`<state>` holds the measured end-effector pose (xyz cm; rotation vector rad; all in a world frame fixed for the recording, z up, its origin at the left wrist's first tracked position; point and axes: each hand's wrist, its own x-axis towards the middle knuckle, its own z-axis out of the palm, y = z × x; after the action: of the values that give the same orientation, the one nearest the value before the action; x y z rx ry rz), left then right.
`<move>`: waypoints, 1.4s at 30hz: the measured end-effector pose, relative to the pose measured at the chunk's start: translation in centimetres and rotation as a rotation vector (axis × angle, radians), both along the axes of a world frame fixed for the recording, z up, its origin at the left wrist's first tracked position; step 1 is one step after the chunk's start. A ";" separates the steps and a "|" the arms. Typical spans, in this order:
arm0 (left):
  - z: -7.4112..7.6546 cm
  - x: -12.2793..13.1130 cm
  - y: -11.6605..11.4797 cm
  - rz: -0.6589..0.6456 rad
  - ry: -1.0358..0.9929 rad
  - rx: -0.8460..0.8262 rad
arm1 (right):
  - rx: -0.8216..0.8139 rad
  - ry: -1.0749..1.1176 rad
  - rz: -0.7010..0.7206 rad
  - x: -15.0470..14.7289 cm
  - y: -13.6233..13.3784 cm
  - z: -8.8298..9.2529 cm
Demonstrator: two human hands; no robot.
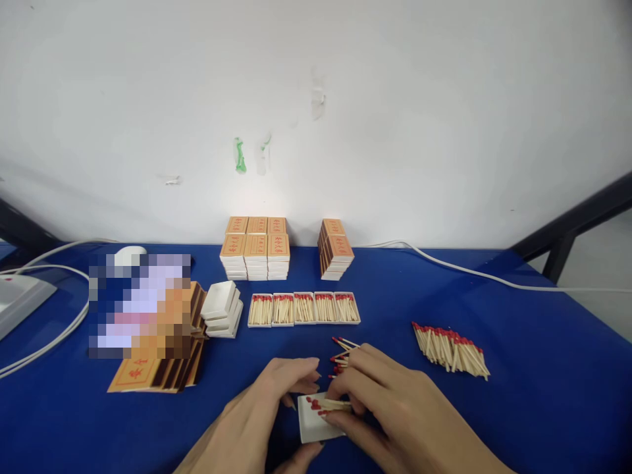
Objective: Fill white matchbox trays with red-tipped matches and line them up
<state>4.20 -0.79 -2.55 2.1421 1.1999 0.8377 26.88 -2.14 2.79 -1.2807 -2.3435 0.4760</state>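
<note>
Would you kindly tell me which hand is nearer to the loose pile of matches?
Right. The right hand sits left of the loose pile of matches; the left hand is farther left, beyond the white tray.

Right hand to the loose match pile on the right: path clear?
Probably yes. Only bare blue cloth lies between the right hand and the match pile. The hand holds a few matches over the white tray, so it is not empty.
</note>
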 end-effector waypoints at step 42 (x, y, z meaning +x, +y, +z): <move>2.7 -2.8 0.9 -0.281 -0.051 0.156 | -0.260 0.177 -0.001 0.1 -0.2 1.6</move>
<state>1.37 0.10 0.16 2.3298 0.8052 0.8773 27.01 -2.33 4.44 -1.2925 -2.1857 0.8805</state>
